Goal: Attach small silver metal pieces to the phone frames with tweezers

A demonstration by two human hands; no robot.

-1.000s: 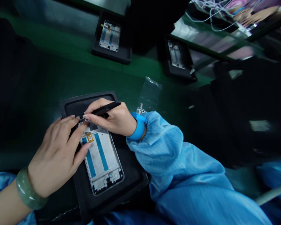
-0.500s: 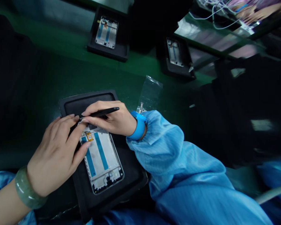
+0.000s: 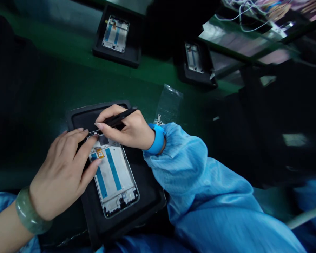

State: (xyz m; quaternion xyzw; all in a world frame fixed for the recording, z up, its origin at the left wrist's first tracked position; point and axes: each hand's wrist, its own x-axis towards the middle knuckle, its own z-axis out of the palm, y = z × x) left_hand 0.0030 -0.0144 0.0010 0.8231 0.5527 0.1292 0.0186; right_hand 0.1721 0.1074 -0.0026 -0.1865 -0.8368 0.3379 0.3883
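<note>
A silver phone frame [image 3: 123,172] with two blue strips and a small orange flex cable [image 3: 100,153] lies in a black foam tray [image 3: 150,196]. My left hand [image 3: 65,168] grips its upper left side, the thumb on the near edge and the other fingers bent over the top corner. My right hand [image 3: 126,128] pinches black tweezers [image 3: 122,117], their thin tip pointing left, just above the frame's top end. My fingers partly hide the frame's upper corner and whatever small part is under the tip.
A clear plastic bag [image 3: 170,102] with small metal pieces [image 3: 158,120] lies beyond my right wrist. Farther back, two black trays [image 3: 134,58] [image 3: 197,79] hold similar phone frames. Dark stacked shapes [image 3: 265,133] stand at the right. White cables [image 3: 242,15] and a person's hand show at the top right.
My right hand has lifted slightly up and away with the tweezers, and their tip has drawn off from my left fingertips. My left hand and the phone frame have stayed nearly still.
</note>
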